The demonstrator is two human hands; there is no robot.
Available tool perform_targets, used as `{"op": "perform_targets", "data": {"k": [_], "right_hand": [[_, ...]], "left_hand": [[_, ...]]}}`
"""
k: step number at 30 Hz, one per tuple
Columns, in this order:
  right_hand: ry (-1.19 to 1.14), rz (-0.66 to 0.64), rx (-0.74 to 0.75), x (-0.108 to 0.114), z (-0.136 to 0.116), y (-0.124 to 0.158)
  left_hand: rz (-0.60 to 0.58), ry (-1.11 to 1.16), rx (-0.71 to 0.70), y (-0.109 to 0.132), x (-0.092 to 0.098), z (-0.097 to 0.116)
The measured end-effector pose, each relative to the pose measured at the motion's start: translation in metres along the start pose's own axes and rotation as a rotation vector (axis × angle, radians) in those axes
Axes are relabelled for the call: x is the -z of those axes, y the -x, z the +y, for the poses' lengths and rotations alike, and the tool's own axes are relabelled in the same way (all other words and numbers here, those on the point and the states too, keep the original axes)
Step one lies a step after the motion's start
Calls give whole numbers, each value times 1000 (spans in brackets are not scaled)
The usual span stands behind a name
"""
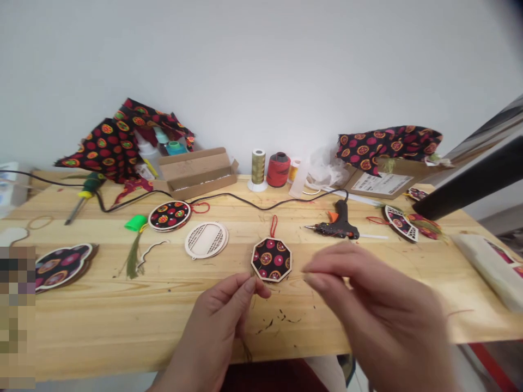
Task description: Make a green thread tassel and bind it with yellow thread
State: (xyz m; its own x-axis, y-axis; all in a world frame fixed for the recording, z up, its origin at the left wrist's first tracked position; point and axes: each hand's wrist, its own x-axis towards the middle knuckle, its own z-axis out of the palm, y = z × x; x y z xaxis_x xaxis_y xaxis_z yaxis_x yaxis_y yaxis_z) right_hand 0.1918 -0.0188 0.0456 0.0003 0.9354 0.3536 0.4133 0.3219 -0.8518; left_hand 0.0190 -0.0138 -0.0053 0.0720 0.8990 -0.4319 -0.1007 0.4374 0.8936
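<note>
My left hand point(229, 305) is closed in a pinch at the lower left edge of an octagonal ornament point(272, 259), which lies on the table. The ornament has a pale wooden rim, dark patterned fabric and a red hanging loop point(274, 224). Thin olive strands of a tassel point(247, 351) hang below my left hand, and their upper part is hidden by the fingers. To the right of the ornament, my right hand point(376, 310) is raised and slightly blurred. Its thumb and forefinger are pressed together; whatever they hold is too fine to make out.
A black glue gun point(341, 223) lies behind my right hand, its cable running left. Round frames point(206, 240), a round fabric ornament point(169, 215) and a screwdriver point(84, 198) lie leftward. Thread spools point(258, 167) and a cardboard box point(200, 173) stand by the wall.
</note>
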Motion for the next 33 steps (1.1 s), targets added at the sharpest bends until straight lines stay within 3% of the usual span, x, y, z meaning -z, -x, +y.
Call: {"op": "perform_targets", "data": {"k": [5, 8, 13, 27, 33], "right_hand": [[-163, -258, -245, -27, 15, -14], [-259, -338, -361, -35, 23, -14], [-372, -385, -472, -38, 26, -12], [-467, -429, -517, -41, 29, -16], [-441, -353, -538, -38, 36, -19]], "left_hand": [[-36, -25, -11, 1, -1, 2], [-56, -37, -19, 1, -2, 3], [-89, -74, -15, 1, -3, 4], [-121, -72, -2, 2, -2, 4], [-121, -1, 35, 4, -2, 6]]}}
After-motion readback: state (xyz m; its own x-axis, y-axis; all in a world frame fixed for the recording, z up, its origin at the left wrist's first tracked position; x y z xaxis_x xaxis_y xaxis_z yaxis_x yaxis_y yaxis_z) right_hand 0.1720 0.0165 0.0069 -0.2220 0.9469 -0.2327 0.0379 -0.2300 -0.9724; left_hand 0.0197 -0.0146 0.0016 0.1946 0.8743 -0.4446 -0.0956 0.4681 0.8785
